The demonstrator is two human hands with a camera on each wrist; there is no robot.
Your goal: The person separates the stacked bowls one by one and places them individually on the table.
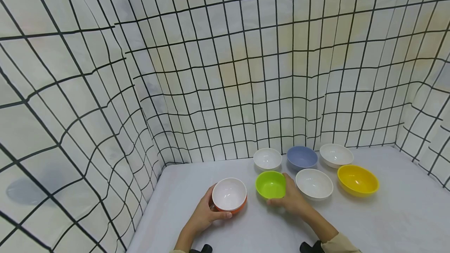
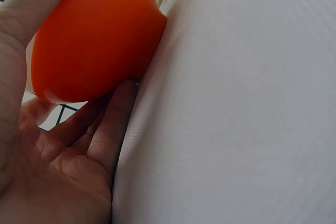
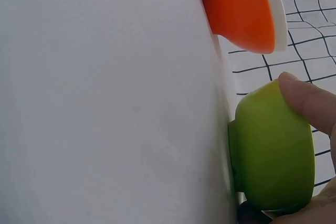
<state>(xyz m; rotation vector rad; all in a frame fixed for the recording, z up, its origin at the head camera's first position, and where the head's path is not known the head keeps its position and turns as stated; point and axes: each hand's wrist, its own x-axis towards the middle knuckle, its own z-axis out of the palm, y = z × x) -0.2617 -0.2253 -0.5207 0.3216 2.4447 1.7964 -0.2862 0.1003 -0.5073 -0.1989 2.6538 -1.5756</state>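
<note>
A white bowl sits nested in an orange bowl, whose foot rests on the white-covered table. My left hand holds this pair from the left side, thumb at the front and fingers round behind. To its right stands a lime green bowl, upright on the table. My right hand grips the green bowl at its right side, thumb towards the front. In the right wrist view the thumb presses on the green bowl's outer wall; some of the other fingers are hidden.
Behind the green bowl stand a small white bowl, a blue bowl and another white bowl. A third white bowl and a yellow bowl are to the right. Black-gridded netting surrounds the table's back and sides.
</note>
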